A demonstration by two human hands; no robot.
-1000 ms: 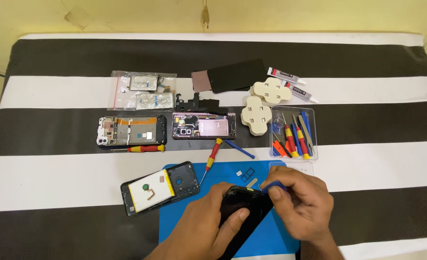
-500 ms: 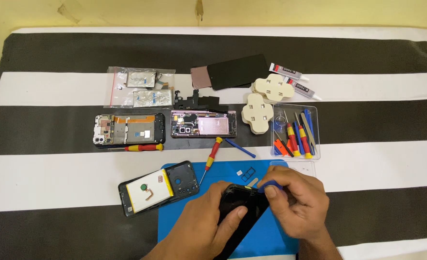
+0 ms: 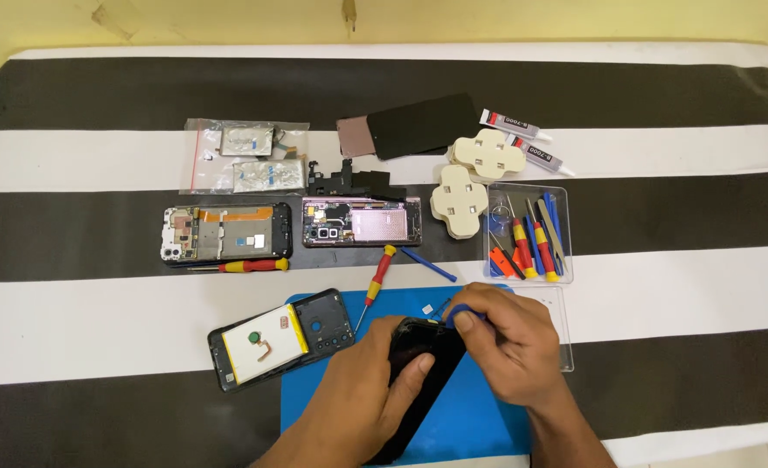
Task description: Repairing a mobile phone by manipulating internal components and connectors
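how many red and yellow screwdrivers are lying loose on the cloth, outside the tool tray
2. One screwdriver lies flat below the opened phone on the left; the other screwdriver is angled beside the blue mat. More sit in the tool tray.

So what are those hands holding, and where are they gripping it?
The left hand grips a black phone along its middle edge on the blue mat. The right hand pinches a small blue tool at the phone's top corner.
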